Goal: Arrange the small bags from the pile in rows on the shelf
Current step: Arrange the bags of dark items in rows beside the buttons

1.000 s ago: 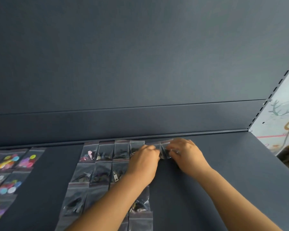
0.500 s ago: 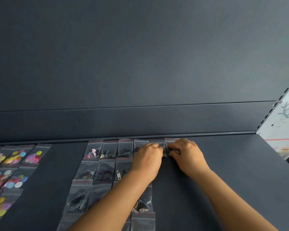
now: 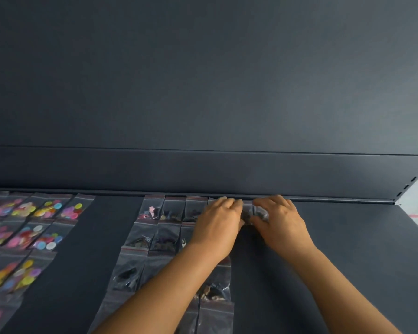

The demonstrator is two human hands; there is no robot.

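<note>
Small clear zip bags with dark contents (image 3: 165,237) lie in rows on the dark shelf (image 3: 348,261), reaching to its back edge. My left hand (image 3: 217,225) and my right hand (image 3: 279,222) meet at the right end of the back row. Both have curled fingers pinching a small clear bag (image 3: 251,212) that lies between them against the back ledge. My left forearm covers part of the lower rows. The pile is not in view.
A second block of small bags holding coloured round pieces (image 3: 32,227) lies in rows at the left. The shelf's dark back panel (image 3: 203,92) rises behind. A slotted upright (image 3: 413,182) marks the right end, with bare shelf surface before it.
The view has shifted, so the bags and hands sit further right in frame. Both hands stay at the right end of the back row, still working the same bag.
</note>
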